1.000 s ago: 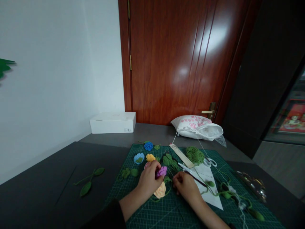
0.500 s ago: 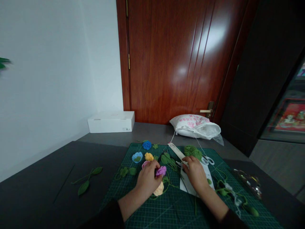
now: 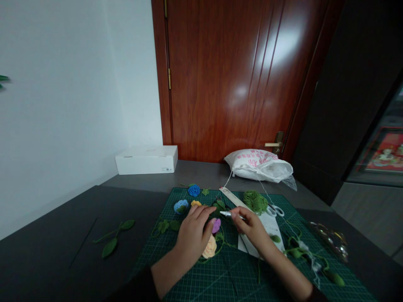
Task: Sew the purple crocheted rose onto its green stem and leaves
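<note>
My left hand (image 3: 192,234) lies on the green cutting mat (image 3: 220,277) with its fingers stretched over several crocheted flowers. A purple flower (image 3: 216,225) sits at its thumb and a cream flower (image 3: 210,248) lies just below it. My right hand (image 3: 249,227) pinches a thin white pen-like tool (image 3: 231,214), tip pointing left toward green crocheted leaves (image 3: 220,206). A ball of green yarn (image 3: 255,201) lies just behind the right hand, beside a wooden ruler (image 3: 233,198).
Blue flowers (image 3: 194,190) and a yellow one sit at the mat's far left. Scissors (image 3: 275,209), white paper (image 3: 270,228) and green leafy stems (image 3: 302,253) lie to the right. Loose leaves (image 3: 115,239) rest on the dark table. A white box (image 3: 146,159) and a white bag (image 3: 260,165) stand before the door.
My right hand moved from the mat up to the ruler, picked up the white tool and brought it left. My left hand opened out flat over the flowers.
</note>
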`<state>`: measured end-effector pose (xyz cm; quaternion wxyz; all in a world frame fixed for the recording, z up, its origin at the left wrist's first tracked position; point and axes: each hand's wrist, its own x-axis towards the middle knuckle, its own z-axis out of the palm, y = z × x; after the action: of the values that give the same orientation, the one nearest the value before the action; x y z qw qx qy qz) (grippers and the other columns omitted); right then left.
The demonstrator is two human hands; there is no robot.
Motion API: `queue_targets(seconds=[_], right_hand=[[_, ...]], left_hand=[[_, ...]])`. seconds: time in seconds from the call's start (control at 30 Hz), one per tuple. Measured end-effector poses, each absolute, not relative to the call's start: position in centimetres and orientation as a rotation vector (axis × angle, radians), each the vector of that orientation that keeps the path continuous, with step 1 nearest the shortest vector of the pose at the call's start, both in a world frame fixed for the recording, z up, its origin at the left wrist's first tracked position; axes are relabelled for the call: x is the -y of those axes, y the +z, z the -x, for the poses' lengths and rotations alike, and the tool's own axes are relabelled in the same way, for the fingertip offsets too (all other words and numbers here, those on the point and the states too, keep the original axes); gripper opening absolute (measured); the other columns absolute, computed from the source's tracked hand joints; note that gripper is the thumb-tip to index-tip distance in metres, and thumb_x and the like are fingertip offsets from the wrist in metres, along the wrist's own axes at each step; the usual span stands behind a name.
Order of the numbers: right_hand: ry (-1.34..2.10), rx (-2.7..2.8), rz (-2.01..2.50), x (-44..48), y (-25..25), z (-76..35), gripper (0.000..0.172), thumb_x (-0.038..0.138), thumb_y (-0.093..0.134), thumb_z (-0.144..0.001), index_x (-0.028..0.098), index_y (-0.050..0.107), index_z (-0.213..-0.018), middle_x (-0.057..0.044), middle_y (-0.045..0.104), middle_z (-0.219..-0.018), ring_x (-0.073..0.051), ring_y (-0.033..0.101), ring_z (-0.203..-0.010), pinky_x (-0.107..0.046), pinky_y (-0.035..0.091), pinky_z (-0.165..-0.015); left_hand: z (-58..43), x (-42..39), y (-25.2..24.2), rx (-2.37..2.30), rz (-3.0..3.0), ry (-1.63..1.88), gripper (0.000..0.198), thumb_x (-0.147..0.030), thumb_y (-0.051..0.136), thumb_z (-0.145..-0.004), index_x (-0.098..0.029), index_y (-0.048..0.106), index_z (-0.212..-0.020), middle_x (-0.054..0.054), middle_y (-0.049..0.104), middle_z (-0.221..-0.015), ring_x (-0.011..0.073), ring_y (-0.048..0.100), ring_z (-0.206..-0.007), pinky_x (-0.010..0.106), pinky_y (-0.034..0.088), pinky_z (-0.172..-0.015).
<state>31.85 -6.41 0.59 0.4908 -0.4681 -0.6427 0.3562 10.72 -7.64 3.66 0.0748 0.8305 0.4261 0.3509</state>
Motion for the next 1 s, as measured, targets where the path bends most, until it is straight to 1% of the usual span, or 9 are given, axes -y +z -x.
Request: queue_targets(seconds=[0.07, 0.13, 0.2, 0.27, 0.5, 0.77, 0.83, 0.9, 1.0], right_hand=[[1.072, 1.522, 1.048, 7.2, 0.7, -30.4, 0.050, 0.070, 0.056, -0.081, 0.020, 0.055, -0.076, 0.007, 0.039, -0.054, -0.010, 0.034, -0.044, -0.024, 0.029, -0.043], [1.226, 1.463, 0.966, 7.9, 0.7, -29.2, 0.052, 0.072, 0.058, -0.079, 0.021, 0.050, -0.072, 0.009, 0.035, -0.052, -0.007, 0.027, -0.042, -0.023, 0.025, -0.041], [1.329, 1.396, 0.896, 8.3, 0.8, -28.4, 0.053, 0.072, 0.061, -0.078, 0.021, 0.048, -0.071, 0.010, 0.032, -0.052, -0.006, 0.023, -0.043, -0.022, 0.022, -0.041], [1.385, 1.334, 0.838, 8.6, 0.9, -27.9, 0.052, 0.070, 0.064, -0.077, 0.021, 0.048, -0.073, 0.010, 0.033, -0.053, -0.006, 0.022, -0.044, -0.022, 0.021, -0.041], [1.332, 1.231, 0.730, 9.0, 0.9, -27.2, 0.044, 0.060, 0.070, -0.080, 0.017, 0.061, -0.082, 0.007, 0.043, -0.054, -0.007, 0.032, -0.048, -0.023, 0.024, -0.048], [1.278, 1.120, 0.762, 9.6, 1.2, -27.4, 0.034, 0.045, 0.082, -0.075, 0.016, 0.067, -0.082, 0.003, 0.057, -0.061, -0.008, 0.042, -0.056, -0.021, 0.028, -0.050], [1.353, 1.075, 0.750, 9.6, 1.2, -27.1, 0.038, 0.050, 0.080, -0.075, 0.016, 0.063, -0.076, 0.006, 0.050, -0.053, -0.006, 0.036, -0.048, -0.020, 0.024, -0.045], [1.470, 1.029, 0.731, 9.7, 1.2, -26.7, 0.046, 0.058, 0.075, -0.076, 0.017, 0.056, -0.069, 0.010, 0.039, -0.047, -0.004, 0.024, -0.041, -0.020, 0.018, -0.040], [1.633, 0.972, 0.707, 10.0, 1.3, -26.3, 0.050, 0.063, 0.074, -0.074, 0.017, 0.054, -0.071, 0.012, 0.032, -0.050, -0.003, 0.015, -0.040, -0.019, 0.014, -0.037]], left_hand=[[-10.6, 8.0, 4.3, -1.094, -2.649, 1.007, 0.028, -0.018, 0.057, -0.093, -0.020, 0.060, -0.122, 0.008, 0.068, -0.113, 0.0269, 0.058, -0.109, 0.045, 0.048, -0.096], [-10.5, 8.3, 4.4, -1.039, -2.744, 0.960, 0.016, -0.017, 0.057, -0.094, -0.018, 0.062, -0.108, 0.007, 0.069, -0.101, 0.0265, 0.059, -0.099, 0.044, 0.051, -0.091], [-10.5, 8.3, 4.3, -1.069, -2.799, 0.966, 0.008, -0.014, 0.055, -0.094, -0.016, 0.062, -0.098, 0.008, 0.067, -0.093, 0.0265, 0.059, -0.094, 0.044, 0.051, -0.088], [-10.6, 8.2, 3.9, -1.086, -2.840, 0.988, 0.009, -0.011, 0.052, -0.094, -0.015, 0.060, -0.093, 0.008, 0.066, -0.091, 0.0272, 0.058, -0.094, 0.045, 0.051, -0.087], [-11.0, 8.1, 3.1, -1.150, -2.658, 1.128, 0.021, -0.011, 0.041, -0.096, -0.018, 0.053, -0.080, 0.007, 0.061, -0.083, 0.0249, 0.057, -0.085, 0.041, 0.050, -0.079], [-11.1, 7.9, 3.3, -1.233, -2.424, 1.143, 0.033, -0.023, 0.036, -0.100, -0.021, 0.043, -0.068, 0.001, 0.053, -0.065, 0.0188, 0.054, -0.066, 0.031, 0.043, -0.064], [-11.1, 8.0, 3.5, -1.209, -2.468, 1.124, 0.031, -0.020, 0.036, -0.100, -0.020, 0.045, -0.070, 0.001, 0.055, -0.068, 0.0192, 0.054, -0.069, 0.032, 0.044, -0.066], [-11.0, 8.1, 3.8, -1.143, -2.637, 1.083, 0.027, -0.017, 0.037, -0.099, -0.019, 0.051, -0.076, 0.004, 0.059, -0.077, 0.0216, 0.055, -0.078, 0.035, 0.046, -0.073], [-10.7, 8.0, 4.0, -0.985, -2.961, 1.057, 0.028, -0.015, 0.036, -0.099, -0.019, 0.054, -0.078, 0.005, 0.058, -0.077, 0.0234, 0.052, -0.079, 0.037, 0.046, -0.074]])
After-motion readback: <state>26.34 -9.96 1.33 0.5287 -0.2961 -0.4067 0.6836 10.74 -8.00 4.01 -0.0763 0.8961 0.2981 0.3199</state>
